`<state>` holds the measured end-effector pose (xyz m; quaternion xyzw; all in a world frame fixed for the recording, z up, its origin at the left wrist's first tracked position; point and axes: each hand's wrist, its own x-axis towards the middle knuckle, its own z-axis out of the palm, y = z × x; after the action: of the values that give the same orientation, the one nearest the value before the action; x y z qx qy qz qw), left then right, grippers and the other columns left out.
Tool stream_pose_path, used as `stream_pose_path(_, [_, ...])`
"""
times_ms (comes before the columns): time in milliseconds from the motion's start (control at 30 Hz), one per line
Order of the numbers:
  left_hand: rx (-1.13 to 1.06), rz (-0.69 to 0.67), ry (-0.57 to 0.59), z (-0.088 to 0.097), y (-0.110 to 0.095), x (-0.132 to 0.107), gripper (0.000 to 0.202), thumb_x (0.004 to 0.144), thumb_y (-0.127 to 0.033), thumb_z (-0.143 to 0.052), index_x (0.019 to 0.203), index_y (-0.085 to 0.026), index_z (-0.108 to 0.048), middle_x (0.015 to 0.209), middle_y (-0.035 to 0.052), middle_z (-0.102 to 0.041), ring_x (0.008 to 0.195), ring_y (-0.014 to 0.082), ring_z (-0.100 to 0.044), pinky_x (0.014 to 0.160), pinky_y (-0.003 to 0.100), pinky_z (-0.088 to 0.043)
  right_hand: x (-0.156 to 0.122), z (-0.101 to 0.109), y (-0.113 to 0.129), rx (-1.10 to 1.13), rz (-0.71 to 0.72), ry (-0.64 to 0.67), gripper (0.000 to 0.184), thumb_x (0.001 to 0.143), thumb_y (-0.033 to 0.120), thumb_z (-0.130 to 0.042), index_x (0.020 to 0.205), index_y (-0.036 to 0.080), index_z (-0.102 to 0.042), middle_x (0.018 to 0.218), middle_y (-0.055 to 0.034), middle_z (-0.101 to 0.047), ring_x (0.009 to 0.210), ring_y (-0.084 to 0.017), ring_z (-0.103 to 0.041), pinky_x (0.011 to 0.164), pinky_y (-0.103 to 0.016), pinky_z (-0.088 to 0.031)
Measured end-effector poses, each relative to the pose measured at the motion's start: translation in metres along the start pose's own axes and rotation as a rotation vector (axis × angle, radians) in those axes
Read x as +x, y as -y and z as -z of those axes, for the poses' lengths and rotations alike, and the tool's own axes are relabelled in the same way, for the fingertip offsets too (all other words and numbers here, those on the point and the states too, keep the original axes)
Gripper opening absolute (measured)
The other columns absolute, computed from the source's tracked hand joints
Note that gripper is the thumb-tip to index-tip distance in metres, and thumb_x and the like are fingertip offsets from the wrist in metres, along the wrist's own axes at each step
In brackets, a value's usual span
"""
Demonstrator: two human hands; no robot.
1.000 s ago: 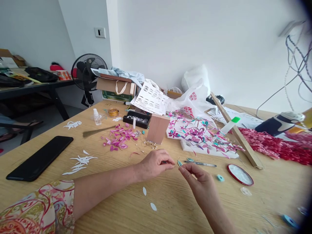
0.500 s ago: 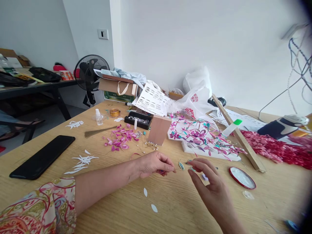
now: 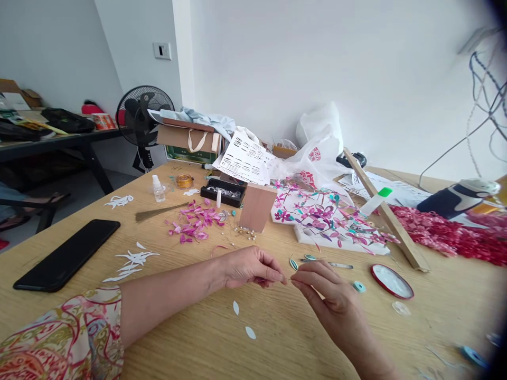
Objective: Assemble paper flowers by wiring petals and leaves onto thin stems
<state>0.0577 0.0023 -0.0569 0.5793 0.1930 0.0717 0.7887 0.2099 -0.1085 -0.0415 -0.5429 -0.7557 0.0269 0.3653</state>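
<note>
My left hand (image 3: 255, 268) is closed, thumb and fingers pinched around a thin wire-like strand (image 3: 289, 279) above the table. From the right, my right hand (image 3: 330, 295) pinches the strand's other end, its fingertips very close to those of the left. Whether it is wire or thread I cannot tell. Just beyond the fingertips lie a green leaf-shaped piece with a pale edge (image 3: 293, 264) and a second one (image 3: 310, 257). A slim metal tool (image 3: 340, 265), perhaps tweezers, lies behind my right hand, with a small turquoise spool (image 3: 359, 286) beside it.
White paper petals (image 3: 250, 332) lie in front; a black phone (image 3: 67, 253) is at left. Pink petals (image 3: 194, 221), a wooden block (image 3: 258, 207) and purple flower sprays on white foam (image 3: 340, 238) stand behind. A wooden bar (image 3: 390, 219) and red-rimmed dish (image 3: 392, 281) are at right.
My right hand has moved left and its parted thumb and fingers have closed on the strand. The turquoise spool and metal tool show more fully now. My left hand stays nearly still.
</note>
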Motion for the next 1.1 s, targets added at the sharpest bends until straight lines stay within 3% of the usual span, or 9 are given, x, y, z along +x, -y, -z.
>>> stream_pose_path(133, [0.784, -0.439, -0.145, -0.004, 0.000, -0.003, 0.012, 0.077, -0.018, -0.050, 0.074, -0.013, -0.061, 0.072, 0.0019, -0.054, 0.064, 0.0088, -0.046, 0.062, 0.022, -0.038, -0.002, -0.010, 0.001, 0.127, -0.358, -0.047, 0.019, 0.078, 0.027, -0.049, 0.061, 0.019, -0.052, 0.063, -0.0003, -0.054, 0.062, -0.014, -0.049, 0.058, -0.026, -0.037])
stream_pose_path(200, [1.214, -0.671, -0.139, -0.004, 0.001, -0.005, 0.021, 0.081, -0.015, -0.040, 0.077, -0.012, -0.060, 0.075, 0.0049, -0.054, 0.070, 0.0122, -0.047, 0.066, 0.025, -0.038, -0.003, -0.017, 0.000, 0.267, -0.585, -0.046, 0.023, 0.075, 0.033, -0.051, 0.057, 0.019, -0.048, 0.056, 0.0022, -0.049, 0.057, -0.013, -0.045, 0.053, -0.025, -0.034])
stream_pose_path(267, [1.455, -0.783, -0.137, -0.003, 0.003, -0.005, 0.026, 0.082, -0.012, -0.034, 0.076, -0.011, -0.059, 0.075, 0.0064, -0.053, 0.072, 0.0143, -0.047, 0.067, 0.027, -0.039, -0.003, -0.022, -0.002, 0.430, -0.754, -0.030, 0.025, 0.071, 0.038, -0.053, 0.056, 0.019, -0.048, 0.052, 0.0037, -0.045, 0.054, -0.012, -0.042, 0.051, -0.024, -0.033])
stream_pose_path(367, [1.361, -0.745, -0.209, 0.000, 0.004, -0.003, 0.024, 0.083, -0.014, -0.037, 0.078, -0.012, -0.060, 0.075, 0.0054, -0.054, 0.071, 0.0129, -0.048, 0.067, 0.025, -0.039, -0.003, -0.023, -0.007, 0.533, -0.818, -0.055, 0.028, 0.068, 0.043, -0.055, 0.056, 0.018, -0.051, 0.052, 0.0037, -0.046, 0.054, -0.011, -0.041, 0.051, -0.023, -0.032])
stream_pose_path(567, [0.436, -0.245, -0.317, -0.001, 0.003, 0.007, 0.009, 0.070, -0.021, -0.059, 0.066, -0.013, -0.062, 0.060, -0.0018, -0.053, 0.055, 0.0065, -0.044, 0.053, 0.019, -0.036, -0.005, -0.009, -0.014, 0.246, -0.639, -0.200, 0.023, 0.073, 0.040, -0.052, 0.066, 0.019, -0.056, 0.060, 0.0008, -0.053, 0.060, -0.014, -0.047, 0.055, -0.025, -0.036])
stream_pose_path(667, [0.244, -0.171, -0.293, -0.002, 0.004, 0.008, 0.012, 0.067, -0.024, -0.061, 0.066, -0.012, -0.062, 0.057, -0.0030, -0.051, 0.053, 0.0058, -0.042, 0.051, 0.018, -0.034, -0.003, -0.008, -0.009, 0.156, -0.503, -0.183, 0.019, 0.075, 0.036, -0.052, 0.073, 0.019, -0.058, 0.070, -0.0021, -0.059, 0.067, -0.016, -0.053, 0.061, -0.027, -0.040])
stream_pose_path(900, [0.493, -0.271, -0.285, -0.005, -0.003, 0.003, 0.009, 0.070, -0.019, -0.059, 0.065, -0.013, -0.062, 0.060, -0.0025, -0.051, 0.056, 0.0067, -0.044, 0.054, 0.018, -0.035, -0.002, -0.016, -0.007, 0.223, -0.555, -0.089, 0.024, 0.077, 0.038, -0.048, 0.065, 0.018, -0.054, 0.058, 0.0002, -0.055, 0.057, -0.015, -0.052, 0.051, -0.024, -0.039])
stream_pose_path(1000, [0.720, -0.358, -0.287, -0.006, -0.005, 0.000, 0.009, 0.073, -0.018, -0.057, 0.067, -0.014, -0.063, 0.063, -0.0014, -0.053, 0.062, 0.0083, -0.047, 0.061, 0.019, -0.037, -0.004, -0.016, -0.008, 0.170, -0.504, -0.055, 0.022, 0.078, 0.033, -0.046, 0.062, 0.019, -0.050, 0.057, 0.0012, -0.052, 0.056, -0.014, -0.050, 0.051, -0.024, -0.039])
stream_pose_path(1100, [1.084, -0.506, -0.206, -0.006, -0.001, -0.002, 0.016, 0.080, -0.016, -0.047, 0.073, -0.013, -0.062, 0.070, 0.0020, -0.053, 0.067, 0.0104, -0.048, 0.063, 0.020, -0.037, -0.003, -0.014, -0.004, -0.016, -0.385, -0.011, 0.020, 0.078, 0.026, -0.045, 0.060, 0.019, -0.048, 0.059, 0.0002, -0.052, 0.059, -0.015, -0.050, 0.054, -0.026, -0.038])
